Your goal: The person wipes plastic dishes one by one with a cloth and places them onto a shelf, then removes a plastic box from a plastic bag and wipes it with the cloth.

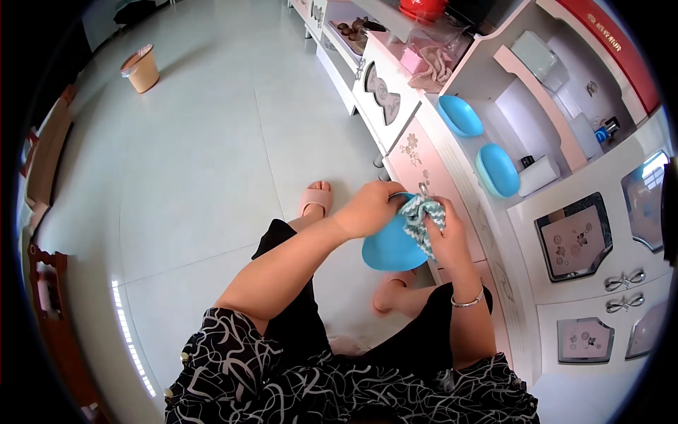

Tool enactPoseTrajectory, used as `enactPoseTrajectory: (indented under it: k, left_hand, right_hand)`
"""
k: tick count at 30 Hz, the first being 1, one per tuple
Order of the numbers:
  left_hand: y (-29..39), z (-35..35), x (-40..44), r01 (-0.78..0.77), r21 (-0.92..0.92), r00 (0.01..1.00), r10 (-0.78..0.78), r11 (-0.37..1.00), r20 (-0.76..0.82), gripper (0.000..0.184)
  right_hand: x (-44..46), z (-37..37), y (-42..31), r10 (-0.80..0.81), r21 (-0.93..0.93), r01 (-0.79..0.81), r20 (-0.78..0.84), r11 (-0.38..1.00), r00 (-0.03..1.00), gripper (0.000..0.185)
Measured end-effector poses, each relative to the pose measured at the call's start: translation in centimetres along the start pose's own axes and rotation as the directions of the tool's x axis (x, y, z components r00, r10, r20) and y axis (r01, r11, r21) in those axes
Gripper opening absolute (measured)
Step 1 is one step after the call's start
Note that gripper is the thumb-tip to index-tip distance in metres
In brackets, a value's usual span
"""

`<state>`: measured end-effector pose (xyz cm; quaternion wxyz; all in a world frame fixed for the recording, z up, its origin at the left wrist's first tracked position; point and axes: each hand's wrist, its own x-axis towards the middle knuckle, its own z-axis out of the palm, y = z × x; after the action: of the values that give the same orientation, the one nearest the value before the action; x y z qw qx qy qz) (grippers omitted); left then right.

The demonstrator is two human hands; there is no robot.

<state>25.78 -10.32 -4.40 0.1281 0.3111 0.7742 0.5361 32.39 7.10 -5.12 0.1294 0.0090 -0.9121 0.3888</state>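
Head view: left hand [372,210] clamped on blue dish [390,249]; right hand [450,239], just beside, gripping cloth [418,220] against the dish's rim. Cloth work appears unfinished; two similar dishes [498,171] beyond right hand, done or pending unclear.

Arms, two, forearms bare. Left forearm [282,272]: slants forward and inward, across the midline. Left hand [373,210]: back showing, fingers curled into a closed grip. Right forearm [472,336]: steeper, pointing forward. Right hand [449,233]: thumb and fingers bent together in a grip. Hands near each other, ahead of the torso. Left foot [316,200]: forward of right foot [388,290].
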Motion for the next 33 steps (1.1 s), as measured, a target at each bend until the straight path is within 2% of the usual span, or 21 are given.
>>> enactPoseTrajectory:
  k: [2, 3, 4, 6, 8, 9, 13, 14, 15, 16, 17, 18, 19, 20, 22, 24, 26, 28, 29, 30, 33]
  left_hand:
    - [-0.8, 1.5, -0.1, -0.064, -0.197, 0.981, 0.025, 0.978, -0.194, 0.018]
    - [-0.6, 1.9, -0.5, -0.061, -0.199, 0.982, 0.022, 0.978, -0.189, 0.018]
    - [-0.2, 2.3, -0.8, -0.086, -0.254, 0.959, 0.011, 0.963, -0.283, 0.017]
    - [0.3, 2.6, -1.3, -0.110, -0.309, 0.929, -0.013, 0.945, -0.370, 0.017]
    - [0.4, 2.4, -1.7, -0.089, -0.559, 0.842, -0.237, 0.824, -0.484, 0.018]
    - [-0.3, 2.9, -1.6, -0.219, -0.491, 0.813, -0.121, 0.843, -0.570, 0.018]
    - [-0.6, 4.8, -2.8, -0.278, -0.388, 0.804, -0.009, 0.879, -0.595, 0.021]
    - [-0.5, 4.6, -3.4, -0.233, -0.231, 0.817, 0.061, 0.945, -0.574, 0.023]
    - [-0.4, 4.2, -4.0, -0.192, -0.063, 0.832, 0.128, 0.979, -0.539, 0.025]
    - [-0.5, 3.7, -4.4, -0.197, -0.069, 0.841, 0.132, 0.978, -0.525, 0.025]
    - [-0.8, 3.0, -4.7, -0.084, -0.426, 0.944, -0.065, 0.901, -0.324, 0.028]
    - [-1.0, 2.5, -4.9, 0.102, -0.699, 0.981, -0.189, 0.708, -0.049, 0.032]
    - [-0.9, 2.4, -5.3, 0.276, -0.855, 0.938, -0.318, 0.438, 0.139, 0.042]
    - [-1.3, 2.5, -5.5, 0.286, -0.852, 0.937, -0.313, 0.438, 0.154, 0.042]
    - [-1.1, 3.1, -5.5, 0.421, -0.826, 0.867, -0.434, 0.375, 0.245, 0.046]
    - [-0.4, 3.6, -6.0, 0.417, -0.836, 0.871, -0.420, 0.356, 0.256, 0.048]
    - [-0.3, 4.3, -6.2, 0.279, -0.917, 0.870, -0.480, 0.285, 0.115, 0.047]
    - [-0.5, 5.0, -6.1, 0.220, -0.940, 0.874, -0.480, 0.259, 0.072, 0.046]
    - [-0.8, 5.2, -6.0, 0.179, -0.945, 0.892, -0.451, 0.274, 0.038, 0.045]
    - [-0.9, 5.3, -5.9, 0.137, -0.948, 0.906, -0.423, 0.286, 0.004, 0.045]
    - [-0.2, 5.8, -6.0, 0.184, -0.933, 0.911, -0.411, 0.310, 0.044, 0.044]
  right_hand:
    - [-0.3, 0.3, -0.7, 0.026, 0.071, -0.024, -0.030, 0.997, 0.999, 0.025]
    - [-0.4, 0.4, -1.1, 0.054, 0.169, -0.037, -0.101, 0.985, 0.993, 0.025]
    - [-0.5, 0.6, -1.4, 0.085, 0.265, -0.038, -0.171, 0.964, 0.981, 0.025]
    - [-1.1, 1.7, -0.5, 0.109, 0.301, -0.045, -0.199, 0.953, 0.974, 0.025]
    - [-1.7, 3.2, 1.1, 0.390, 0.691, -0.275, -0.010, 0.668, 0.921, 0.025]
    - [-2.3, 3.3, -1.4, 0.505, 0.800, -0.446, 0.213, 0.401, 0.836, 0.023]
    - [-3.5, 4.7, -0.9, 0.470, 0.864, -0.377, 0.194, 0.334, 0.861, 0.025]
    - [-3.6, 4.4, -0.6, 0.483, 0.866, -0.373, 0.184, 0.332, 0.856, 0.025]
    - [-3.8, 4.0, -0.1, 0.460, 0.807, -0.395, 0.176, 0.438, 0.870, 0.024]
    - [-3.9, 3.6, 0.4, 0.435, 0.737, -0.407, 0.170, 0.540, 0.884, 0.023]
    - [-4.0, 3.2, 1.2, 0.363, 0.640, -0.368, 0.146, 0.674, 0.920, 0.026]
    - [-4.4, 2.8, 1.4, 0.375, 0.642, -0.368, 0.132, 0.673, 0.917, 0.026]
    - [-4.8, 2.5, 1.5, 0.326, 0.364, -0.350, 0.127, 0.863, 0.937, 0.029]
    - [-5.3, 2.2, 1.6, 0.278, 0.047, -0.288, 0.144, 0.957, 0.950, 0.032]
    - [-6.2, 2.7, 2.0, 0.311, 0.045, -0.320, 0.148, 0.946, 0.939, 0.038]
    - [-7.0, 3.0, 1.8, 0.361, 0.033, -0.368, 0.129, 0.929, 0.923, 0.041]
    - [-7.6, 3.4, 1.2, 0.349, 0.121, -0.352, 0.049, 0.928, 0.936, 0.051]
    - [-8.2, 3.7, 0.8, 0.284, 0.105, -0.273, -0.117, 0.956, 0.952, 0.055]
    - [-8.6, 3.7, 0.1, 0.192, 0.014, -0.193, -0.218, 0.981, 0.957, 0.054]
    - [-8.9, 3.7, 0.2, 0.200, 0.012, -0.203, -0.236, 0.979, 0.951, 0.054]
    - [-9.7, 3.4, 0.4, -0.056, -0.345, -0.056, -0.308, 0.937, 0.950, 0.035]
